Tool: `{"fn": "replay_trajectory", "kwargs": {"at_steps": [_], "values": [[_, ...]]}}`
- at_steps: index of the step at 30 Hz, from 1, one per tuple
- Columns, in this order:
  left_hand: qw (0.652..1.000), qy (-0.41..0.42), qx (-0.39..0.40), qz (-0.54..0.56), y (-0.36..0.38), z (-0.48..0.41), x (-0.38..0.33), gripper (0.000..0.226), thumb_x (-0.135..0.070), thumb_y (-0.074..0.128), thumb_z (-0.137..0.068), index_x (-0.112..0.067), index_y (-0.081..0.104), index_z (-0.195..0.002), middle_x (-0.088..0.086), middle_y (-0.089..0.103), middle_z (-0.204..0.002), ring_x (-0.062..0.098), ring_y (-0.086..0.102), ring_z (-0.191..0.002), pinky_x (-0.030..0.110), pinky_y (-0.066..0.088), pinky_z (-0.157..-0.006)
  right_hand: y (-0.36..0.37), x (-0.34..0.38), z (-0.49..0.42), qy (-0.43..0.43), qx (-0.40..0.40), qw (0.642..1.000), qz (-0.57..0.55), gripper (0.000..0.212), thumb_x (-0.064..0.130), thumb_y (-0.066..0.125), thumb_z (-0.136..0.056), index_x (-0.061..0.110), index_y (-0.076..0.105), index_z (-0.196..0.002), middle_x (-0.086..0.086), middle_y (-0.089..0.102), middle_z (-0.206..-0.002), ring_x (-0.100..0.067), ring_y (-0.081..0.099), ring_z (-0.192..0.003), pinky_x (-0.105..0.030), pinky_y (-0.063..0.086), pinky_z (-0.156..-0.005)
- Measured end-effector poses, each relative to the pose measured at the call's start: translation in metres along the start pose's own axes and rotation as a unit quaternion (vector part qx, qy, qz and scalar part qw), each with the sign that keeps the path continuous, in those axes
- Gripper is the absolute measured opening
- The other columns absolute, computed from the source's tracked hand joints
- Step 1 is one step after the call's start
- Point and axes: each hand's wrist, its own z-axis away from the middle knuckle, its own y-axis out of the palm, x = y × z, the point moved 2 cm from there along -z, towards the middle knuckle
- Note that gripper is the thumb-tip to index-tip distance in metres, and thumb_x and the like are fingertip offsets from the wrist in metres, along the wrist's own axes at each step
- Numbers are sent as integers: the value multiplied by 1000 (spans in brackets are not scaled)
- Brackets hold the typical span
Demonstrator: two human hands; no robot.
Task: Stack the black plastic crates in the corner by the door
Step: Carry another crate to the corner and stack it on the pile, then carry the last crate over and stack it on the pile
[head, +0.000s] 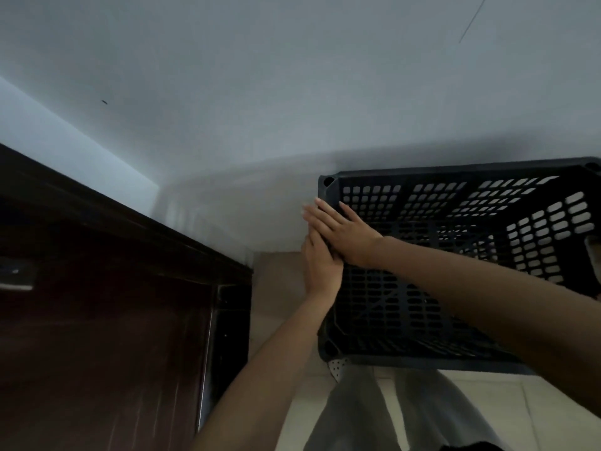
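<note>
A black crate (pixel 455 265) fills the right centre of the frame, seen from above with its open top toward the camera, its far rim close to the pale wall (pixel 292 92). Both hands sit at its left rim. The right hand (pixel 341 232) lies flat, fingers spread and extended, across the upper left edge of the crate. The left hand (pixel 320 265) is just below it, pressed against the outside of the crate's left wall, fingers straight; neither hand is curled around anything. The two hands touch or overlap. A dark wooden door (pixel 107 320) fills the lower left. Pale floor (pixel 487 402) shows below the crate, with grey trousers (pixel 357 411) at bottom centre.
</note>
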Motion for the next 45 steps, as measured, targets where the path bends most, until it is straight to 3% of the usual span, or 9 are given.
{"fn": "replay_trajectory", "kwargs": {"at_steps": [8,14,17,21,26,31,37,41,45], "values": [[999,2,19,38,2,-2,5,78,-11,60,-94,-7,13,-156,9,30,-159,23,38,-141,36,39,-113,-7,5,-2,33,43,998,20,84,25,45,-97,16,-19,-150,-1,-24,-159,-23,-22,-146,-55,4,-117],[989,-45,138,-6,-17,-2,3,96,-31,65,-91,-14,-2,-158,16,24,-158,35,31,-143,49,34,-115,-23,20,-6,65,118,985,112,85,30,47,-97,13,-18,-151,-4,-22,-160,-22,-20,-147,-50,-8,-117],[987,-34,156,-16,-36,8,11,79,-36,54,-98,-18,6,-158,9,17,-162,30,22,-148,44,25,-120,-45,17,-7,27,158,978,131,83,22,50,-97,12,-11,-153,-5,-14,-162,-23,-11,-149,-51,-5,-119],[992,-24,121,4,-64,31,31,54,-34,40,-105,-18,25,-154,8,33,-157,23,37,-142,36,32,-114,-70,29,-15,9,127,988,83,70,12,45,-96,11,5,-154,-9,0,-162,-28,2,-149,-49,2,-119],[994,-71,72,-48,-100,72,62,45,-25,47,-102,-16,41,-147,9,48,-144,23,49,-131,36,40,-108,-72,76,-18,-92,96,989,69,57,11,45,-94,15,26,-148,-8,24,-155,-30,18,-144,-48,11,-119],[985,-152,-21,-75,-115,137,77,32,-15,50,-96,-14,64,-125,6,65,-122,24,61,-113,38,51,-95,-65,129,-9,-190,136,970,62,53,11,44,-96,14,29,-146,-10,36,-147,-30,36,-134,-44,39,-106],[946,-297,-114,-60,-103,235,88,35,-19,54,-92,-25,62,-126,1,65,-126,22,60,-118,41,50,-97,-47,191,24,-296,142,943,60,52,13,39,-98,13,25,-147,-10,35,-145,-30,37,-133,-44,40,-102],[899,-395,-184,-36,-82,316,95,35,-20,55,-92,-24,61,-126,1,63,-126,22,59,-118,40,50,-97,-27,233,56,-380,159,909,57,41,16,44,-96,12,37,-137,-9,47,-129,-30,47,-121,-42,44,-91],[851,-479,-211,-40,-53,410,91,29,-25,58,-93,-23,61,-121,0,63,-121,22,60,-113,34,50,-91,-21,281,96,-464,182,864,76,31,26,49,-96,13,47,-124,-7,51,-122,-27,49,-116,-44,45,-91]]}}
